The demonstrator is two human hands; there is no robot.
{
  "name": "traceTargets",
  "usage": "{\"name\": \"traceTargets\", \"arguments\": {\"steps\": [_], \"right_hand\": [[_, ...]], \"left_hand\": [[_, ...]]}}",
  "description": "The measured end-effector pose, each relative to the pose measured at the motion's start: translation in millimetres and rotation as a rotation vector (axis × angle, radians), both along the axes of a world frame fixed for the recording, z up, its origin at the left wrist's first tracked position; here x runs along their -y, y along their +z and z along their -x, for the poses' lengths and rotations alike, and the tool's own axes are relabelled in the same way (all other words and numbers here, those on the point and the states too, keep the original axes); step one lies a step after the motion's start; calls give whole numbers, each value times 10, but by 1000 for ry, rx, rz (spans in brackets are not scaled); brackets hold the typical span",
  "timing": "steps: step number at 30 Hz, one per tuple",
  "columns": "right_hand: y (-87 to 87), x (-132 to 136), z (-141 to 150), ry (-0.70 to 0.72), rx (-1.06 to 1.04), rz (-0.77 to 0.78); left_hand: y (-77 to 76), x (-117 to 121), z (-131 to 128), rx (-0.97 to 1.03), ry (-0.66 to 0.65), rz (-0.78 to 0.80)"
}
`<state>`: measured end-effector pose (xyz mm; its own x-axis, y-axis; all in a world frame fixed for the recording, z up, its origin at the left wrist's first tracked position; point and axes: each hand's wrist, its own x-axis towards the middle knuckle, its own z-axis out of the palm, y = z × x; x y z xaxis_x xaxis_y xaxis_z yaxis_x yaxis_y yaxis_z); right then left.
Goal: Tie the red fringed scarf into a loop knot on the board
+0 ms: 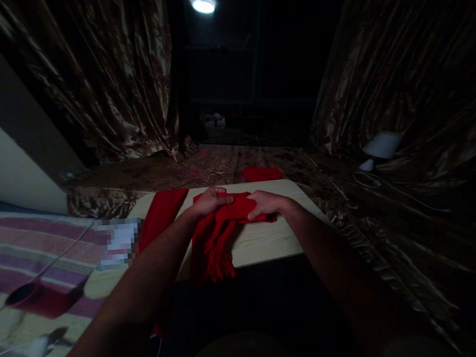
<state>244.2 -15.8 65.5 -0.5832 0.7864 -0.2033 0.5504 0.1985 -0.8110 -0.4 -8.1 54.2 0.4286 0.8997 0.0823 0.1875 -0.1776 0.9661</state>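
The red scarf (236, 208) is at the pale wooden desk (270, 240), its folded part running left to right between the person's left hand (213, 201) and right hand (266, 203), the fingers of both clamped on it. Its fringe points toward the person at the near edge. Striped bedding (42, 241) lies left; patterned curtains (132, 71) hang beyond in the dim room.

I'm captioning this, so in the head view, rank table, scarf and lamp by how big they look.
Largest to smallest:
1. Table
2. Scarf
3. Lamp, which also stands farther from the camera
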Motion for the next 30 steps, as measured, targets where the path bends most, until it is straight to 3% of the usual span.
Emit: {"name": "traceTargets", "arguments": {"steps": [4,9,12,19,22,24,27,30], "right_hand": [[-2,-40,-67,-99,253,-66],[18,-42,-99,-253,644,-567],[13,-56,-153,-387,765,-749],[-114,-151,-552,-657,794,-741],[-144,-192,-740,-781,699,-735],[-147,-224,-819,-871,543,-642],[-135,-287,-839,-1036,86,-313],[-106,-361,-771,-1077,-434,-26]], "left_hand": [[-19,-43,124,-116,-5,0],[-53,-150,251,-333,-72,-50],[-44,-164,307,-345,-87,-14],[11,-83,516,-117,-3,23],[-14,-94,603,-74,98,7],[-49,-112,641,-48,146,16],[-93,-128,660,-33,179,8],[-114,-137,649,-13,187,7]]}}
